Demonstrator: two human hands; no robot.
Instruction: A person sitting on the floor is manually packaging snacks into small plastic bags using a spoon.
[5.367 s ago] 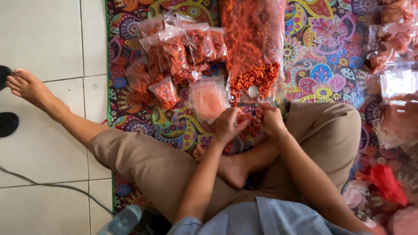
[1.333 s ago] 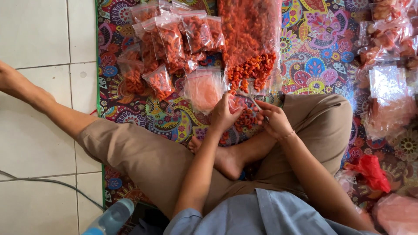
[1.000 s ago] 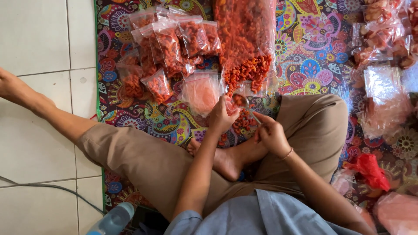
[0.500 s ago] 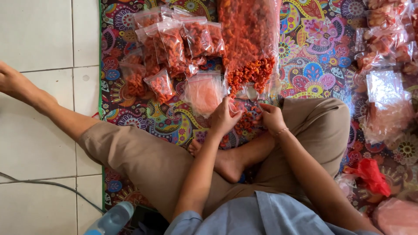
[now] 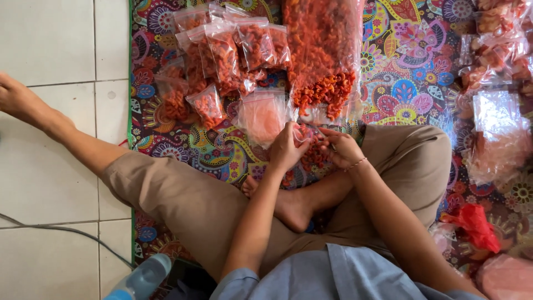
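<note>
I sit cross-legged on a patterned mat point(image 5: 411, 83). My left hand point(image 5: 286, 147) pinches the rim of a small clear bag point(image 5: 312, 155) partly filled with orange-red snack pieces. My right hand point(image 5: 341, 149) is just to its right, fingers closed on a thin metal spoon point(image 5: 315, 129) that is mostly hidden. The spoon's end reaches the open mouth of a large clear bag of the same snacks point(image 5: 325, 50), which lies straight ahead of both hands.
A pile of filled small bags point(image 5: 222, 55) lies at the upper left, with a flat stack of pinkish bags point(image 5: 261, 116) beside my left hand. More clear bags point(image 5: 499, 128) and red plastic point(image 5: 477, 228) sit on the right. A bottle point(image 5: 141, 280) and cable point(image 5: 55, 228) are on the tiles.
My right hand went from the small bag back up to the large bag's mouth with the spoon. My left hand kept its hold on the small bag, which now has more pieces inside.
</note>
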